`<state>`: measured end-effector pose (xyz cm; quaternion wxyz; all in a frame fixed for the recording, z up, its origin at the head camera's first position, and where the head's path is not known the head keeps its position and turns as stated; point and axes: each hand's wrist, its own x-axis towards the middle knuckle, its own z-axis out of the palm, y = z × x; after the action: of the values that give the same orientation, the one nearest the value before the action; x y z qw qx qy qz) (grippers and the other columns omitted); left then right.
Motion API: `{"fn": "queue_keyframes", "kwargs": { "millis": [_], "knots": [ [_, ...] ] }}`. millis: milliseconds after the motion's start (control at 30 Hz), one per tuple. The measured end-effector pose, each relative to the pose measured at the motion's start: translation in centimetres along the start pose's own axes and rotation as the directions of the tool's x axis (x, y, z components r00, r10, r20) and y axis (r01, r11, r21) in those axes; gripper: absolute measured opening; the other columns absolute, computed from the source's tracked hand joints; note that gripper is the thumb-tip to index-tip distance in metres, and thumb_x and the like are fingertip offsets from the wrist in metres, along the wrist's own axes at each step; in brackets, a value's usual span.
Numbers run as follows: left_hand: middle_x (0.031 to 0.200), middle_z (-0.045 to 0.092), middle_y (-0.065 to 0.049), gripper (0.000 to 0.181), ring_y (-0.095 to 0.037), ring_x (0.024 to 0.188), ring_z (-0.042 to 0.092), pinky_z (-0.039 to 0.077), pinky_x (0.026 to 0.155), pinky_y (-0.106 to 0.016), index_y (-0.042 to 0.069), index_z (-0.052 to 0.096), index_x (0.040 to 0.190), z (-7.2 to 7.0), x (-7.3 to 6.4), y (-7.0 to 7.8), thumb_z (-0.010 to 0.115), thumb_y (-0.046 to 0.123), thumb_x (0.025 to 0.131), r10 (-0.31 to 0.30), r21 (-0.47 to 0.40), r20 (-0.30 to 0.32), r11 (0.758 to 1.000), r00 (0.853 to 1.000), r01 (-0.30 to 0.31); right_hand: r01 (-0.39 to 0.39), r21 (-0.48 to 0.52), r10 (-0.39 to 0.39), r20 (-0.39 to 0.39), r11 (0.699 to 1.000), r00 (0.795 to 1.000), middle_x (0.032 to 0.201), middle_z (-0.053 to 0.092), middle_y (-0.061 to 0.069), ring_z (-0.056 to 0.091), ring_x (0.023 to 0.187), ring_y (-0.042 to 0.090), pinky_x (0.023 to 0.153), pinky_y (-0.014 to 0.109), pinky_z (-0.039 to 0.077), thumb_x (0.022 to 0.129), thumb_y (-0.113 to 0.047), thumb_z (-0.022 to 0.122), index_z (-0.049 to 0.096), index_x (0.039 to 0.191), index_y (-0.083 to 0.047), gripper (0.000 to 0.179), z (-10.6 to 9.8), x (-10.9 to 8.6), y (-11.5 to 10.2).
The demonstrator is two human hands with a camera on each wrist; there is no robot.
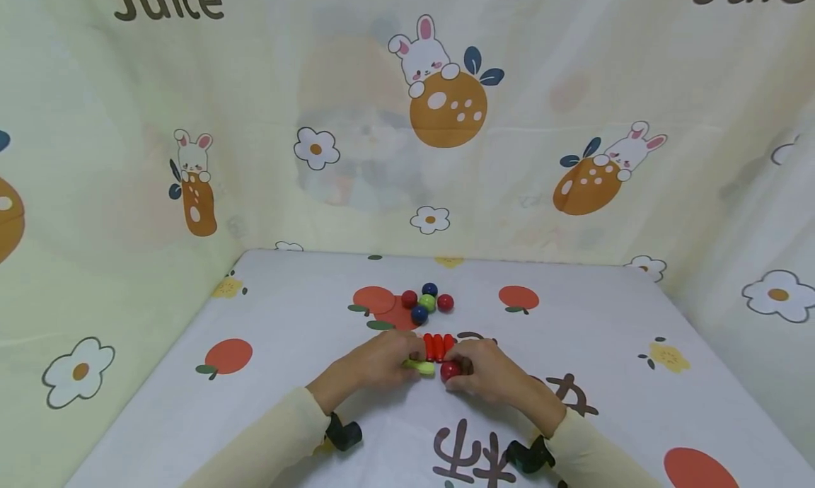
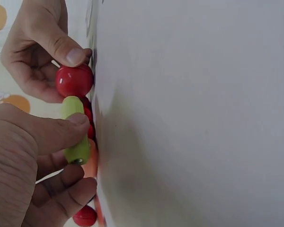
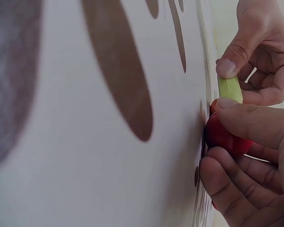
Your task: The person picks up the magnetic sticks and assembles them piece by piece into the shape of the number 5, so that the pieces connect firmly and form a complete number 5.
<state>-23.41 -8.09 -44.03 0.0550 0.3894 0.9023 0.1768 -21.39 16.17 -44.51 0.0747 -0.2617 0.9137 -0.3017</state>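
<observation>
Your left hand (image 1: 391, 358), fingers pinching a light-green elongated piece (image 1: 424, 368), your right hand (image 1: 489, 369), fingers gripping a glossy red ball (image 1: 449, 372), both objects just on your side of three slim red rods (image 1: 438, 347)

Head view: looked forward and down from above the wearer's side, far enough back to take in the tabletop (image 1: 305, 290), the cloth wall (image 1: 267, 71) and both sleeves (image 1: 274, 431). Left wrist view: close and low along the tabletop, rolled sideways — surface filled the frame's right. Right wrist view: similarly near and rolled, surface at left. All three shared the green piece (image 1: 425, 368) and red ball (image 1: 450, 372) — smallest from the head.
</observation>
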Motion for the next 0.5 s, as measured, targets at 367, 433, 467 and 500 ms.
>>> {"fn": "queue_keyframes", "kwargs": {
  "millis": [367,433,467,500],
  "knots": [
    [0.088,0.060,0.011,0.017,-0.006,0.083,0.052,0.048,0.076,-0.018,0.016,0.071,0.102,0.01,0.43,0.55,0.080,0.016,0.088,0.020,-0.004,-0.001,1.000,1.000,-0.020,-0.001,-0.004,0.000,-0.002,1.000,1.000,0.090,0.065,-0.011,0.057,0.083,0.011,0.075,0.025,0.053,0.081,-0.022,0.086,0.074,0.113,-0.013,0.035,0.22,0.17,0.13],
    [0.088,0.060,0.010,0.016,-0.006,0.083,0.053,0.048,0.077,-0.018,0.016,0.071,0.102,-0.03,0.46,0.61,0.080,0.016,0.088,0.015,-0.004,-0.001,1.000,1.000,-0.015,0.003,-0.010,-0.003,-0.004,1.000,1.000,0.091,0.065,-0.011,0.057,0.083,0.011,0.076,0.026,0.053,0.081,-0.022,0.086,0.074,0.113,-0.013,0.035,0.27,0.28,0.17],
    [0.089,0.060,0.010,0.016,-0.006,0.083,0.053,0.048,0.077,-0.018,0.016,0.071,0.102,-0.04,0.47,0.63,0.080,0.016,0.088,0.013,-0.004,-0.001,1.000,1.000,-0.013,0.003,-0.013,-0.003,-0.005,1.000,1.000,0.090,0.065,-0.011,0.057,0.083,0.011,0.076,0.026,0.053,0.081,-0.022,0.086,0.074,0.113,-0.013,0.035,0.28,0.33,0.17],
    [0.089,0.061,0.010,0.016,-0.006,0.083,0.053,0.048,0.077,-0.018,0.017,0.072,0.102,-0.04,0.49,0.65,0.080,0.015,0.088,0.012,-0.006,-0.001,1.000,1.000,-0.012,0.001,-0.016,-0.001,-0.006,1.000,1.000,0.090,0.065,-0.012,0.057,0.083,0.011,0.076,0.026,0.053,0.081,-0.022,0.086,0.074,0.113,-0.013,0.035,0.30,0.36,0.17]
  ]
}}
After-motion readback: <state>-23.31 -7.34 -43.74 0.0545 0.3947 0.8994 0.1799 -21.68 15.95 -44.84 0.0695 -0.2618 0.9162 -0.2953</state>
